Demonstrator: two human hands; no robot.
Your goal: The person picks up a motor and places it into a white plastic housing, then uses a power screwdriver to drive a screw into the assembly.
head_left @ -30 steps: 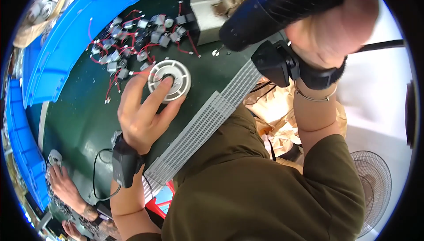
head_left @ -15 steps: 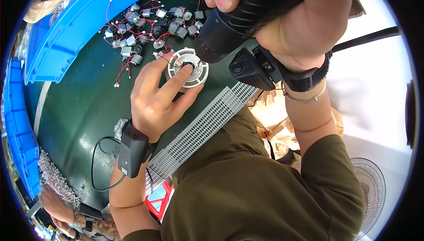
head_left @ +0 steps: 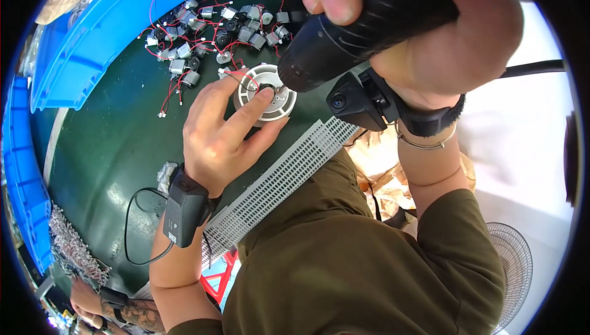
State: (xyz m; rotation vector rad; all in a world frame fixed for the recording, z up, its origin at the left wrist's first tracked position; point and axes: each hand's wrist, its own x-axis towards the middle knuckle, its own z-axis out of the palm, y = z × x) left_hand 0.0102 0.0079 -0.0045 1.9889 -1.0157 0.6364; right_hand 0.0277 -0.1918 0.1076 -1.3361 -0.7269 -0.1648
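The left hand (head_left: 215,132) presses its fingers on a round white part (head_left: 265,93) on the green table (head_left: 110,151). The right hand (head_left: 430,34) is wrapped tight around a black power screwdriver (head_left: 362,28), right above the white part. Little motors (head_left: 209,28) lie just behind it.

The person wears an olive-brown garment with sleeves pushed up past the elbows, a black box-shaped device with a thin black cable strapped to the left wrist (head_left: 184,209), and a black camera-bearing band plus thin metal bangle on the right wrist (head_left: 424,132).
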